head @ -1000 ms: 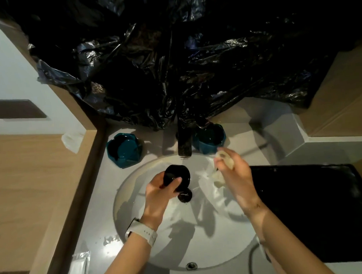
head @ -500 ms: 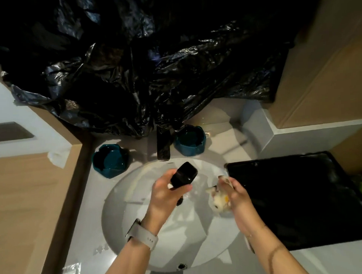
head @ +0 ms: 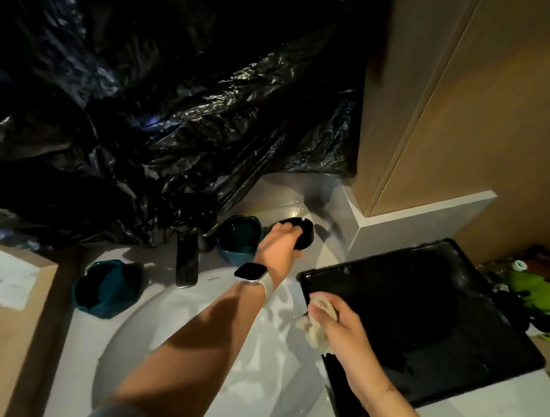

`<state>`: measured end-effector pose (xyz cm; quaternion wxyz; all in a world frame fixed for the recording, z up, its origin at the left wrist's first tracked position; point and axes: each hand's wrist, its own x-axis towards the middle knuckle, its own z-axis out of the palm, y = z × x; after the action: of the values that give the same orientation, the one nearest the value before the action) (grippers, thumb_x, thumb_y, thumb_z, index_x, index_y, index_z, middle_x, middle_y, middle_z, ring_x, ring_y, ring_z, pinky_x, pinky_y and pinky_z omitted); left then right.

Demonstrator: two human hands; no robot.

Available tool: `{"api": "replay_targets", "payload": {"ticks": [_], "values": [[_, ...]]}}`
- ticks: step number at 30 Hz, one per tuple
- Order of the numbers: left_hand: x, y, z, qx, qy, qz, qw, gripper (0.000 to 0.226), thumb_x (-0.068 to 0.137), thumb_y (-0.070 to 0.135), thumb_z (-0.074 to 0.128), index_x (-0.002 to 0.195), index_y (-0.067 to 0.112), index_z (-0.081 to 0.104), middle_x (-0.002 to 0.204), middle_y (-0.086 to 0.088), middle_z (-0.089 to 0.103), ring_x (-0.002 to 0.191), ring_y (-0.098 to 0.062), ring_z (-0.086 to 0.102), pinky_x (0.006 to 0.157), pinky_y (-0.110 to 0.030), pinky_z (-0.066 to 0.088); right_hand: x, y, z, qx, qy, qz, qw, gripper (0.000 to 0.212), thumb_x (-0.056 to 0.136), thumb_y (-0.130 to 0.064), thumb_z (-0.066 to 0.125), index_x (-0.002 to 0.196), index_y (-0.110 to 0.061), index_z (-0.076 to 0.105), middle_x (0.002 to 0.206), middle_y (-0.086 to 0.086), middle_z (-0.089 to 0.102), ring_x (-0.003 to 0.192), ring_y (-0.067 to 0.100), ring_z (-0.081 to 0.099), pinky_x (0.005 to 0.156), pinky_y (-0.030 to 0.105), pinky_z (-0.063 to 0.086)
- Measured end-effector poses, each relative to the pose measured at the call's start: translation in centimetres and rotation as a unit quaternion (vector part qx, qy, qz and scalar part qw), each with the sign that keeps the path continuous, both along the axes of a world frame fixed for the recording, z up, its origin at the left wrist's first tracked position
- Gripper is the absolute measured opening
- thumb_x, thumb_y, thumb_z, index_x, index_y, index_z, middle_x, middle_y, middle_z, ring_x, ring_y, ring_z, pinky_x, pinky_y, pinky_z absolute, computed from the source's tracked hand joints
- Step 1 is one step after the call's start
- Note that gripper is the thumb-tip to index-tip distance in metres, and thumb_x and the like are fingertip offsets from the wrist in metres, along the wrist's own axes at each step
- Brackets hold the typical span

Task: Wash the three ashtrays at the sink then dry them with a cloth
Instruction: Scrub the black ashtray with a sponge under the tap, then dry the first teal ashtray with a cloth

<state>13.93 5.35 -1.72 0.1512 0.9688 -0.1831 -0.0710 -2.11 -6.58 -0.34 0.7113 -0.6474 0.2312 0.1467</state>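
- Fingers of the left hand point(head: 279, 243) grip the black ashtray point(head: 301, 230), which sits on the counter point(head: 285, 194) behind the sink point(head: 184, 323), just beside a teal ashtray point(head: 237, 241).
- Fingers of the right hand point(head: 340, 326) pinch a pale cloth point(head: 315, 334) over the sink edge.
- Another teal ashtray point(head: 103, 290) stands left of the faucet point(head: 186, 261).
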Motion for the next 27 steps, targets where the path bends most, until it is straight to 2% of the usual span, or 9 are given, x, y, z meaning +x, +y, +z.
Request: {"api": "replay_targets", "payload": {"ticks": [3, 7, 12, 15, 18, 21, 22, 24, 27], "values": [[0.7, -0.2, -1.4, 0.061, 0.006, 0.023, 0.998, 0.041, 0.094, 0.023, 0.061, 0.132, 0.011, 0.051, 0.129, -0.008, 0.053, 0.123, -0.024, 0.044, 0.096, -0.038, 0.045, 0.7, 0.0, 0.0, 0.011, 0.006, 0.005, 1.0, 0.015, 0.09, -0.025, 0.065, 0.1, -0.035, 0.068, 0.098, 0.002, 0.072, 0.094, 0.018, 0.068, 0.085, 0.032, 0.053], [1.3, 0.2, -2.3, 0.071, 0.01, 0.029, 0.997, 0.036, 0.094, 0.022, 0.058, 0.128, 0.009, 0.053, 0.127, -0.009, 0.054, 0.121, -0.025, 0.045, 0.093, -0.039, 0.046, 1.7, 0.2, 0.1, 0.01, 0.004, 0.011, 1.0, 0.019, 0.09, -0.02, 0.065, 0.09, -0.038, 0.07, 0.094, 0.005, 0.072, 0.09, 0.021, 0.069, 0.082, 0.037, 0.054], [1.1, -0.1, -3.6, 0.114, -0.023, 0.028, 0.993, 0.028, 0.098, 0.014, 0.048, 0.123, 0.01, 0.059, 0.128, -0.008, 0.059, 0.122, -0.025, 0.049, 0.1, -0.033, 0.038, 2.3, 0.5, 0.3, 0.048, 0.011, 0.016, 0.999, 0.015, 0.09, -0.017, 0.063, 0.1, -0.026, 0.07, 0.086, 0.01, 0.073, 0.084, 0.022, 0.068, 0.082, 0.038, 0.053], [0.1, 0.6, -2.5, 0.043, -0.121, -0.001, 0.992, 0.038, 0.091, 0.011, 0.044, 0.121, 0.012, 0.068, 0.128, -0.007, 0.065, 0.12, -0.025, 0.058, 0.113, -0.035, 0.025, 2.4, 0.5, 0.2, 0.051, 0.008, 0.01, 0.999, 0.018, 0.09, -0.019, 0.064, 0.107, -0.024, 0.068, 0.088, 0.005, 0.074, 0.087, 0.021, 0.068, 0.084, 0.036, 0.052], [-2.9, 2.4, -0.8, -0.128, -0.171, 0.077, 0.974, 0.034, 0.08, 0.01, 0.051, 0.103, 0.014, 0.076, 0.108, -0.004, 0.074, 0.093, -0.024, 0.07, 0.09, -0.033, 0.051, 2.6, 0.4, -0.9, 0.04, 0.015, 0.018, 0.999, 0.025, 0.092, -0.026, 0.062, 0.116, -0.029, 0.064, 0.106, 0.001, 0.071, 0.101, 0.017, 0.066, 0.091, 0.033, 0.052], [-7.4, 5.0, -0.5, -0.217, -0.07, 0.182, 0.957, 0.02, 0.085, 0.004, 0.066, 0.103, 0.012, 0.073, 0.105, -0.002, 0.072, 0.093, -0.016, 0.066, 0.081, -0.017, 0.049, 3.7, 0.9, -1.7, 0.08, 0.07, 0.041, 0.993, 0.033, 0.093, -0.012, 0.054, 0.122, -0.025, 0.059, 0.109, -0.004, 0.068, 0.099, 0.013, 0.065, 0.077, 0.02, 0.052], [-8.7, 5.7, -0.3, -0.282, 0.001, 0.236, 0.93, 0.017, 0.088, 0.003, 0.067, 0.103, 0.009, 0.072, 0.104, -0.003, 0.072, 0.093, -0.015, 0.066, 0.08, -0.011, 0.047, 3.9, 0.9, -1.9, 0.094, 0.073, 0.068, 0.991, 0.045, 0.085, -0.007, 0.055, 0.128, -0.023, 0.055, 0.114, -0.005, 0.066, 0.104, 0.013, 0.064, 0.08, 0.019, 0.05], [-10.7, 6.9, 0.2, -0.415, 0.163, 0.315, 0.838, 0.013, 0.09, -0.002, 0.067, 0.102, 0.002, 0.07, 0.101, -0.006, 0.07, 0.09, -0.018, 0.064, 0.074, -0.008, 0.047, 3.9, 1.3, -1.8, 0.093, 0.043, 0.14, 0.985, 0.058, 0.081, -0.001, 0.05, 0.134, -0.024, 0.049, 0.118, -0.013, 0.064, 0.108, 0.002, 0.062, 0.087, 0.016, 0.047], [-12.9, 8.4, 0.2, -0.433, 0.29, 0.329, 0.788, 0.013, 0.09, 0.016, 0.07, 0.101, 0.022, 0.071, 0.098, 0.002, 0.074, 0.094, -0.014, 0.067, 0.075, -0.017, 0.051, 3.3, 2.5, -1.8, 0.002, -0.04, 0.229, 0.973, 0.062, 0.095, 0.004, 0.046, 0.144, -0.029, 0.029, 0.124, -0.008, 0.061, 0.104, -0.008, 0.06, 0.092, 0.012, 0.045]]}}
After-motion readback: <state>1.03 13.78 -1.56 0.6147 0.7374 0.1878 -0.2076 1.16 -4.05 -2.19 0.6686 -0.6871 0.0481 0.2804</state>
